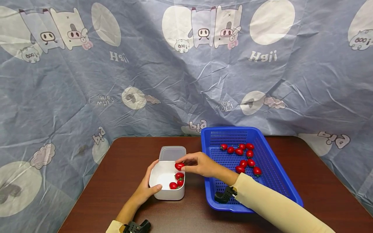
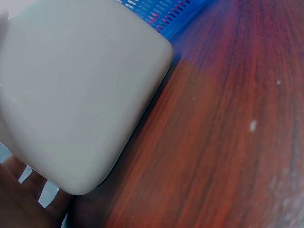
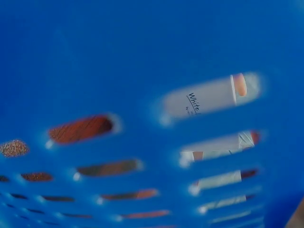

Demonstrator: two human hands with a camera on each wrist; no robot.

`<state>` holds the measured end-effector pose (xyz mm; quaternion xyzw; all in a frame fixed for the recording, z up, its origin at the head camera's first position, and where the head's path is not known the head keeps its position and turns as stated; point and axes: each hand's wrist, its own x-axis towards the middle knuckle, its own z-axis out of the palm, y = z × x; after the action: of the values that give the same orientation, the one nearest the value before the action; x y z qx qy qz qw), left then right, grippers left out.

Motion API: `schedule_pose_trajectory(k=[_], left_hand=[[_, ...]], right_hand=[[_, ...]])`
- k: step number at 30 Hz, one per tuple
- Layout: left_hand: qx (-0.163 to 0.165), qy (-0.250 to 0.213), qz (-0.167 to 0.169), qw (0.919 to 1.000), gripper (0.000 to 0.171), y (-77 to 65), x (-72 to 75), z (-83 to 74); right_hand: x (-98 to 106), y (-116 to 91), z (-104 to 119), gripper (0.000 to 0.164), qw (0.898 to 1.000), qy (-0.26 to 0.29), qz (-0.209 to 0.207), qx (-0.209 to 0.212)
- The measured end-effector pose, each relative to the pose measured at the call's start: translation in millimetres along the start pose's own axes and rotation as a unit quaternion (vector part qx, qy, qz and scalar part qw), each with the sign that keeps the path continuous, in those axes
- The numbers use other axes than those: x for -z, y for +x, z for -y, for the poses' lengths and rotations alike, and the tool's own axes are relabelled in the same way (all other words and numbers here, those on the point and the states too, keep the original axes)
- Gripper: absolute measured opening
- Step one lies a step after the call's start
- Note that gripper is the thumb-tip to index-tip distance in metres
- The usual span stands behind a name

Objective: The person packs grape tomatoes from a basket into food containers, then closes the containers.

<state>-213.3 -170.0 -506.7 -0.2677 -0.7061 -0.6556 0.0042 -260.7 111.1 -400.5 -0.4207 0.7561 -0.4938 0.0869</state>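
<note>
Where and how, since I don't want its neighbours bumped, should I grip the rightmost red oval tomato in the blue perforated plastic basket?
The rounded middle of the red oval tomato, pinched left and right from above, seems best: the blue perforated plastic basket has raised walls, and another red tomato lies close behind.

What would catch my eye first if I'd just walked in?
Probably the big blue basket on the right side of the table, scattered with shiny red tomatoes. Just left of it, the right hand pinches another tomato over a white box that the left hand holds. Behind hangs a grey-blue cloth with cartoon animals.
</note>
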Motion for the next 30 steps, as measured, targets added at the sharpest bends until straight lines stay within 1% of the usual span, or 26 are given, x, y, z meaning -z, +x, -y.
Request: schedule_pose_trajectory(k=[9,16,22,30], left_hand=[[-0.005,-0.001,0.003,1.0000,0.090,1.0,0.0,1.5],[-0.006,-0.001,0.003,1.0000,0.090,0.5,0.1,1.0],[-0.005,0.001,0.001,1.0000,0.089,-0.4,0.3,0.3],[-0.002,0.002,0.001,1.0000,0.087,-0.3,-0.7,-1.7]], right_hand=[[-1.3,-0.9,1.4,0.029,0.999,-0.031,0.009,0.004],[-3.3,-0.8,2.3,0.029,0.999,-0.029,0.011,0.013],[-2.3,-1.1,3.2,0.028,0.999,-0.038,0.019,0.008],[-0.9,-0.4,2.6,0.035,0.998,-0.054,0.027,0.015]])
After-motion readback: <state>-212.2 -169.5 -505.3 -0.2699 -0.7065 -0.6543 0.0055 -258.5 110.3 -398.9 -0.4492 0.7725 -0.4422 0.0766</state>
